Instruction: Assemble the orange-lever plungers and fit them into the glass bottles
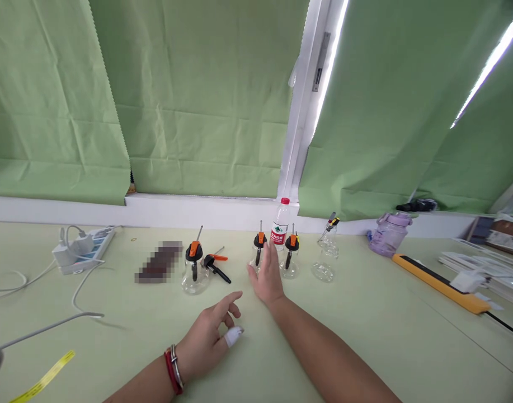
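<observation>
My left hand [210, 337] hovers over or rests on the table, fingers apart, holding nothing; a white wrap covers its thumb. My right hand [268, 280] is stretched out, fingers straight, in front of a clear glass flask [253, 262] that it partly hides. Whether it touches the glass I cannot tell. A black and orange fitting [260, 240] with a thin rod tops that flask. Similar fittings top the flask on its right [289, 268] and the flask on the left [194, 281]. A loose black and orange tool [216, 266] lies beside the left flask.
Behind my right hand stands a red-capped water bottle [280, 226]. Further right are a glass flask holding tools [324, 263], a purple jug [389, 234] and a yellow power strip [441, 284]. A white power strip [86, 251] with cables lies left. Green blinds [206, 101] hang behind.
</observation>
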The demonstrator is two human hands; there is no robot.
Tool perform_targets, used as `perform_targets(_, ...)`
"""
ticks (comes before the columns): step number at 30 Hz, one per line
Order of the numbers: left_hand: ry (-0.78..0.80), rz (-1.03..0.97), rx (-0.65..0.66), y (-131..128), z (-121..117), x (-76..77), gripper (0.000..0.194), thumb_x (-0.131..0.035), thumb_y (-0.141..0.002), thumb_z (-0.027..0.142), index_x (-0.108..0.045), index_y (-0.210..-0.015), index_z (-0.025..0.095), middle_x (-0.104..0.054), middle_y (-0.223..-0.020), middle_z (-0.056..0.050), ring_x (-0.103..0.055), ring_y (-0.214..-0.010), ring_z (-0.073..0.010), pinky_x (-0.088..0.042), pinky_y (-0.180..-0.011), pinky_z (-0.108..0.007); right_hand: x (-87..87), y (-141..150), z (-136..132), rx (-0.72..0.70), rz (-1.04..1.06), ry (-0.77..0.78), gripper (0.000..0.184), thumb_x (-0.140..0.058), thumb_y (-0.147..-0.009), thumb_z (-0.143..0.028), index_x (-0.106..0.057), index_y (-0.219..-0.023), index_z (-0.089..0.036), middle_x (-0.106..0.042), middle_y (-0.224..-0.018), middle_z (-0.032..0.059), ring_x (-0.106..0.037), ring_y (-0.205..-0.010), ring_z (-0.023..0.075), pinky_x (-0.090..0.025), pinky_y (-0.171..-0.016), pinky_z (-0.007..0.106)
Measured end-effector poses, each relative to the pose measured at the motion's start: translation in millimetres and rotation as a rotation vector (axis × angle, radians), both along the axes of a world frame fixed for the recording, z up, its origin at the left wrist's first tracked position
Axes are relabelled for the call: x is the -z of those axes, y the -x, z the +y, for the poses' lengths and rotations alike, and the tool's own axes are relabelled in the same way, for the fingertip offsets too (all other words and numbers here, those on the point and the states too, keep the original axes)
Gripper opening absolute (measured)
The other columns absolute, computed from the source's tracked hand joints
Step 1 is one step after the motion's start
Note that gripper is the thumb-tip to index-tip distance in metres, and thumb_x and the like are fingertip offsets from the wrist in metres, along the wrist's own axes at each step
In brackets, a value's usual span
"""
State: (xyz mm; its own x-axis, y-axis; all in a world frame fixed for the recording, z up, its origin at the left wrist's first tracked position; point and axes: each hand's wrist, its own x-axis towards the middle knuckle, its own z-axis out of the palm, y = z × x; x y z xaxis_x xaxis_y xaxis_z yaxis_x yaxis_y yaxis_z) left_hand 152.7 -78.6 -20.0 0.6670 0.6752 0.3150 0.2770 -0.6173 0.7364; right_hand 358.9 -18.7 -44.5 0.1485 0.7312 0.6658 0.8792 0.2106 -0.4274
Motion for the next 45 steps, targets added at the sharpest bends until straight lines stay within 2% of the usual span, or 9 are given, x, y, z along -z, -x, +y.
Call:
perform_targets(4,-0.048,-0.002,-0.017,0.1,2.2,2.0,0.049,-0.049,-0.083,0.022,-0.038,-0.130,0.024,-0.060,-0.091,-0.004,-0.058,-0.071,-0.0135,-0.047,-0.050,-0.019,-8.6,29.8,-9.9,-0.226,-0.280,0.260,0.050,-0.045,-0.089,-0.027,-0.033,-0.137,-0.018,-0.035,-0.141,0.0146,-0.030,-0.131,0.0296,-0.025,-0.106,0.047)
perform_targets(8,-0.084,-0.011,-0.035,0.3,4.7,1.4,0.046,-0.049,-0.082,0.019,-0.041,-0.127,0.022,-0.060,-0.086,-0.003,-0.057,-0.068,-0.0132,-0.049,-0.059,-0.024,-6.6,52.2,1.2,-0.199,-0.277,0.434,0.031,-0.049,-0.088,-0.034,-0.056,-0.113,-0.018,-0.060,-0.104,0.0098,-0.060,-0.091,0.0240,-0.045,-0.079,0.035)
perform_targets(17,-0.073,0.009,-0.199,0.6,12.7,1.9,0.034,-0.047,-0.083,0.020,-0.046,-0.118,0.020,-0.059,-0.081,-0.002,-0.058,-0.066,-0.0148,-0.049,-0.062,-0.028,-6.8,23.4,-17.1,-0.161,-0.223,0.534,0.019,-0.045,-0.088,-0.024,-0.062,-0.093,-0.016,-0.064,-0.096,0.0104,-0.061,-0.088,0.0236,-0.041,-0.072,0.032)
perform_targets(23,-0.190,0.055,-0.278,1.7,14.3,0.3,0.040,-0.047,-0.084,0.021,-0.048,-0.123,0.020,-0.049,-0.124,-0.014,-0.056,-0.105,-0.0249,-0.051,-0.087,-0.042,-10.2,-24.9,-75.6,-0.303,-0.207,0.540,0.015,-0.048,-0.086,-0.022,-0.063,-0.089,-0.021,-0.064,-0.090,0.0033,-0.060,-0.082,0.0180,-0.041,-0.072,0.027)
perform_targets(27,-0.138,0.166,-0.192,2.4,14.4,3.2,0.051,-0.057,-0.080,0.025,-0.049,-0.130,0.026,-0.041,-0.139,-0.013,-0.042,-0.126,-0.0311,-0.041,-0.102,-0.049,-7.4,-58.0,-105.0,-0.477,-0.131,0.453,0.018,-0.043,-0.090,-0.027,-0.061,-0.089,-0.023,-0.061,-0.085,0.0033,-0.057,-0.074,0.0178,-0.043,-0.067,0.028)
perform_targets(31,-0.061,0.218,-0.047,3.6,15.3,7.2,0.056,-0.060,-0.077,0.023,-0.049,-0.131,0.033,-0.046,-0.138,-0.008,-0.046,-0.123,-0.0296,-0.042,-0.101,-0.047,-0.3,-100.3,-101.0,-0.034,-0.001,0.066,0.026,-0.046,-0.087,-0.037,-0.051,-0.106,-0.020,-0.057,-0.102,0.0110,-0.054,-0.092,0.0244,-0.043,-0.082,0.038)
perform_targets(34,-0.048,0.179,-0.062,3.9,15.0,6.6,0.055,-0.061,-0.077,0.026,-0.049,-0.131,0.029,-0.044,-0.141,-0.009,-0.045,-0.125,-0.0306,-0.040,-0.103,-0.048,3.7,-138.4,-81.2,0.372,0.089,-0.137,0.071,-0.057,-0.075,-0.052,-0.033,-0.128,-0.011,-0.043,-0.128,0.0201,-0.040,-0.120,0.0322,-0.034,-0.098,0.046)
perform_targets(39,-0.030,0.178,-0.006,3.8,12.9,5.4,0.072,-0.063,-0.077,0.026,-0.032,-0.142,0.029,-0.027,-0.151,-0.010,-0.031,-0.135,-0.0312,-0.033,-0.107,-0.050,8.2,-185.5,-54.2,0.703,0.362,0.271,0.108,-0.066,-0.055,-0.067,-0.021,-0.139,-0.016,-0.042,-0.135,0.0205,-0.038,-0.125,0.0374,-0.033,-0.097,0.050)
perform_targets(45,0.059,0.272,0.053,3.1,11.8,4.4,0.067,-0.063,-0.076,0.023,-0.039,-0.138,0.032,-0.030,-0.150,-0.009,-0.030,-0.136,-0.0312,-0.031,-0.108,-0.050,14.2,-199.5,-43.8,0.638,0.465,0.411,0.089,-0.071,-0.051,-0.058,-0.044,-0.127,-0.021,-0.061,-0.115,0.0136,-0.050,-0.116,0.0361,-0.025,-0.101,0.051)
